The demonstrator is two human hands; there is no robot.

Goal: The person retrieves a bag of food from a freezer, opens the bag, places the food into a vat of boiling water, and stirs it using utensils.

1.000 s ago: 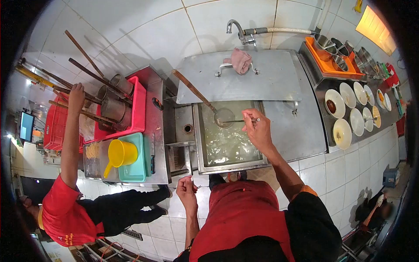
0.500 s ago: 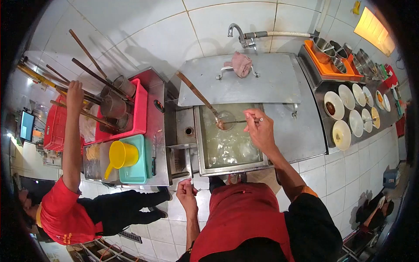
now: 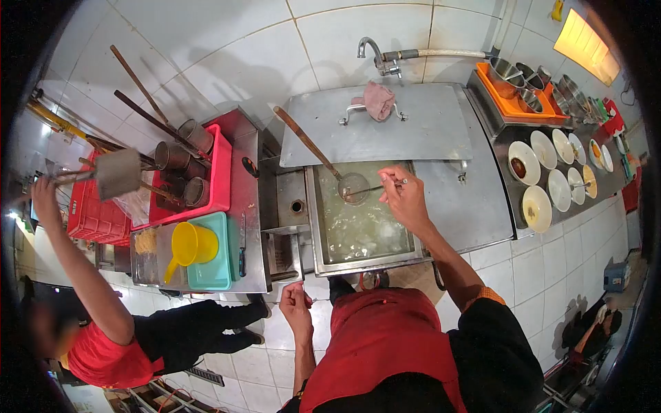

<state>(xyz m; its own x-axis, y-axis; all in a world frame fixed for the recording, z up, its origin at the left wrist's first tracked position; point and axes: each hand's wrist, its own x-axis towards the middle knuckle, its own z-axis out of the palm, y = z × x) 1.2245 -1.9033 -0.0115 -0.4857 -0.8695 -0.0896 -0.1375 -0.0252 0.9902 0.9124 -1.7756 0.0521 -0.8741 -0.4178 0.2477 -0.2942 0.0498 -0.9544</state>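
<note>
My right hand (image 3: 405, 199) is closed around the handle of a thin metal utensil (image 3: 372, 188). The far end of the utensil reaches into a round strainer (image 3: 354, 187), which sits in the cloudy, bubbling water (image 3: 365, 237) of a steel vat (image 3: 368, 266). The strainer's long wooden handle (image 3: 303, 138) leans back over a metal lid (image 3: 420, 134). Below the vat's front left corner, my left hand (image 3: 297, 311) hangs with its fingers curled in. Whether it holds anything small is hidden.
Left, a pink tub (image 3: 224, 172) holds several long-handled strainers beside a yellow dipper (image 3: 195, 242) on a turquoise tray (image 3: 222, 272). A co-worker's hand (image 3: 45, 199) holds a strainer (image 3: 117, 173). Several bowls (image 3: 537, 208) stand right. A faucet (image 3: 372, 49) is behind.
My right hand and the utensil have shifted slightly left and up. The co-worker has lifted a strainer away from the pink tub toward the left. My left hand has barely moved.
</note>
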